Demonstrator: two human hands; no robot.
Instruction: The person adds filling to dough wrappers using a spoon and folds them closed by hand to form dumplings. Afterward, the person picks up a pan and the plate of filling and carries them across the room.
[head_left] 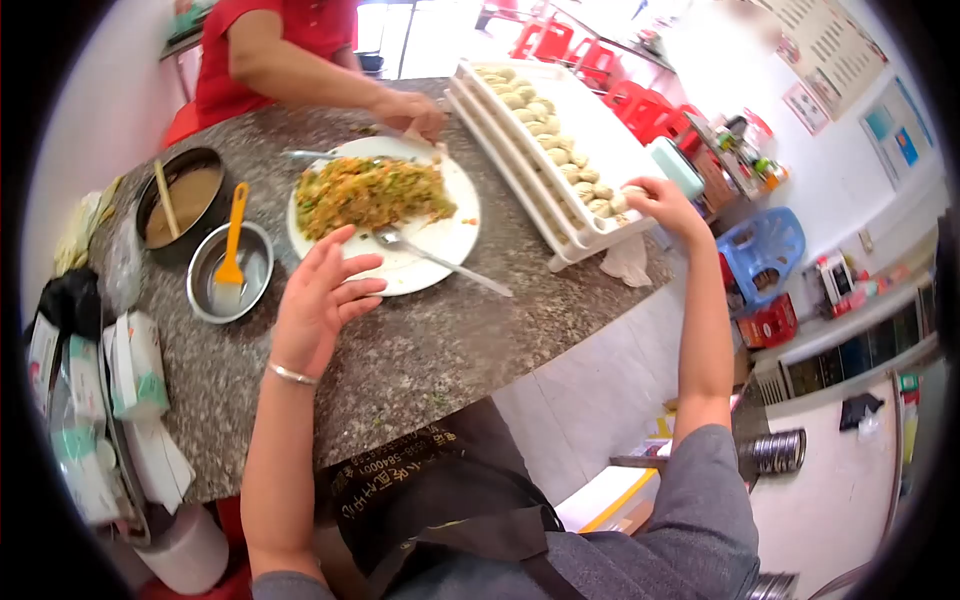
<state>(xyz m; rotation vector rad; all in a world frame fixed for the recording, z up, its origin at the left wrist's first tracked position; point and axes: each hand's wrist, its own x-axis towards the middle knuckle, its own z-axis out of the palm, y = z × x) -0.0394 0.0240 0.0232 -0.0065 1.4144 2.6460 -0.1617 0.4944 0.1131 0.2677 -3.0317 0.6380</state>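
My left hand is raised over the counter near the lower left rim of a large white plate, fingers spread and empty. Chopped orange and green filling is heaped on that plate, with a metal spoon resting across its edge. On the right, my right hand has its fingers closed round a pale dumpling at the near corner of the stacked white trays. Rows of dumplings lie along the top tray's left side.
Across the counter, a co-worker's hand is close to the plate's far rim. At left are a metal bowl with an orange brush, a dark pot and tissue packs. Dough lies below the trays.
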